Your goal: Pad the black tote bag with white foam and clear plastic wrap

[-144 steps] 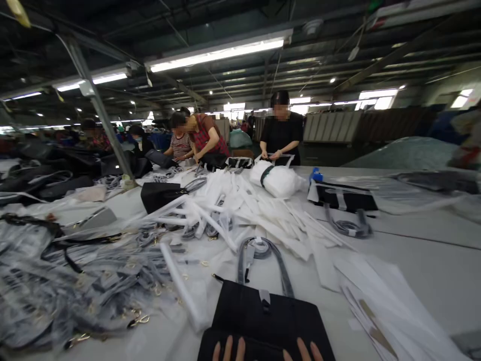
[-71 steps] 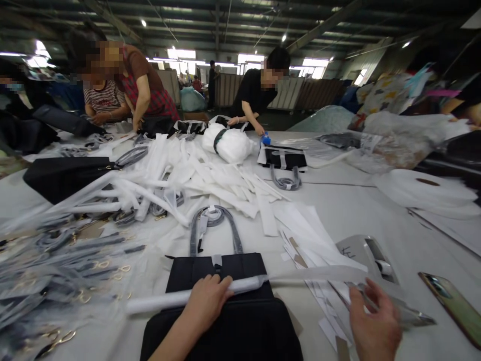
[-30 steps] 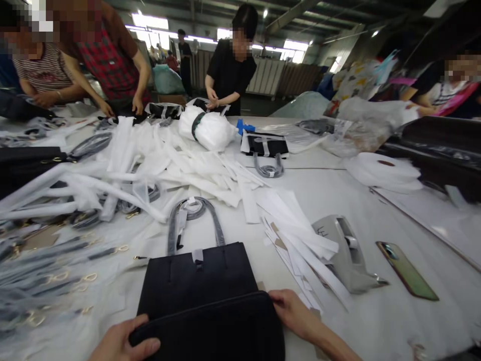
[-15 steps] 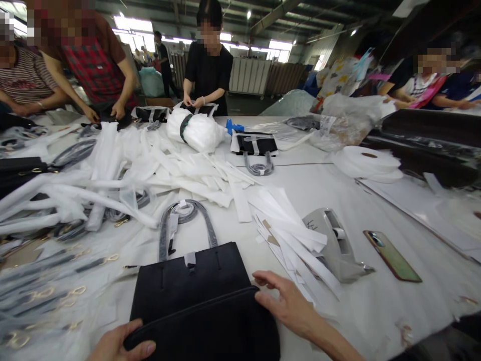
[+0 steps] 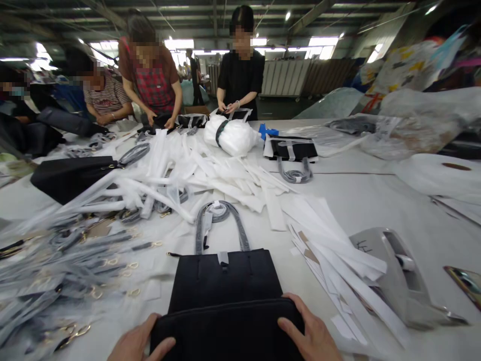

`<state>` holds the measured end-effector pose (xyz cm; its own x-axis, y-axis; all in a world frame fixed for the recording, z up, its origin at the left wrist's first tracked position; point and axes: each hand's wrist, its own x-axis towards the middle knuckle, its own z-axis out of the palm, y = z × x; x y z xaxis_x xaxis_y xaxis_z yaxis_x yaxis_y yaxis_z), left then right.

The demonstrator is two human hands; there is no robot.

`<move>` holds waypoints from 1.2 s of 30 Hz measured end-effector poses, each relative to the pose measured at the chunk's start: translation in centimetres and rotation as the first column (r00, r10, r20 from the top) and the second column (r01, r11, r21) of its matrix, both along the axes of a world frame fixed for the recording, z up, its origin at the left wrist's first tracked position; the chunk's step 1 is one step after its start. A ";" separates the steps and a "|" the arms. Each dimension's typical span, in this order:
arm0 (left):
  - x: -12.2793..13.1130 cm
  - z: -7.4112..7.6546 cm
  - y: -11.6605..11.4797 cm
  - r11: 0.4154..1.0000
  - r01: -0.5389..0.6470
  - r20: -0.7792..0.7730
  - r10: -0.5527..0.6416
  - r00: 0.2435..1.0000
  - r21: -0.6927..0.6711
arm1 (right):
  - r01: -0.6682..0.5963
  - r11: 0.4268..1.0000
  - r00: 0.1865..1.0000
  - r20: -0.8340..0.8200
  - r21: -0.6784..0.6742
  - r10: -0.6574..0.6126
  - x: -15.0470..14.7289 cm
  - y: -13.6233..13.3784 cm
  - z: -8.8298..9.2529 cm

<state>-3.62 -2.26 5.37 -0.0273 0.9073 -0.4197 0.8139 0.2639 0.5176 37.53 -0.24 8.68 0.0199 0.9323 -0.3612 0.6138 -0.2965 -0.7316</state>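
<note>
A black handbag point(image 5: 225, 291) lies flat on the white table in front of me, its grey wrapped handles point(image 5: 220, 225) pointing away. My left hand point(image 5: 139, 343) grips the bag's near left corner, thumb on top. On the near right corner rests my right hand point(image 5: 310, 333), fingers curled over the edge. Both hands hold the bag's folded near edge.
A grey tape dispenser point(image 5: 398, 281) and a phone point(image 5: 466, 283) lie to the right, beside a fan of white strips point(image 5: 338, 250). Wrapped straps with gold clasps point(image 5: 75, 260) pile up on the left. White foam sleeves point(image 5: 180, 170) cover the middle. Three people work at the far edge.
My right hand has come back onto the bag's right corner after hovering open beside it. The view has swung left, so the dispenser and phone sit nearer the right edge.
</note>
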 end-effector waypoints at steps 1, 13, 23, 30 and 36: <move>-0.1 -0.3 -0.4 0.998 -0.019 -0.037 0.022 0.999 0.064 | 0.010 1.000 1.000 0.006 -0.001 -0.010 -0.1 0.0 -0.3; 1.7 -2.5 -0.6 0.949 -0.313 0.186 0.301 0.935 0.041 | 0.050 0.997 0.994 0.095 0.056 -0.056 -0.6 0.1 -1.7; 2.4 -1.8 0.1 0.956 -0.262 0.186 0.236 0.954 0.131 | 0.021 0.974 0.995 0.089 0.224 -0.042 -0.8 -0.5 -1.6; 1.6 -2.1 -1.0 0.957 -0.267 0.187 0.244 0.952 0.109 | -0.057 0.961 0.982 0.190 0.270 0.005 2.0 -1.2 -1.0; 1.6 -1.4 -0.3 0.965 -0.258 0.150 0.248 0.957 0.052 | -0.086 0.966 0.975 0.221 0.244 0.031 2.2 -1.9 -1.5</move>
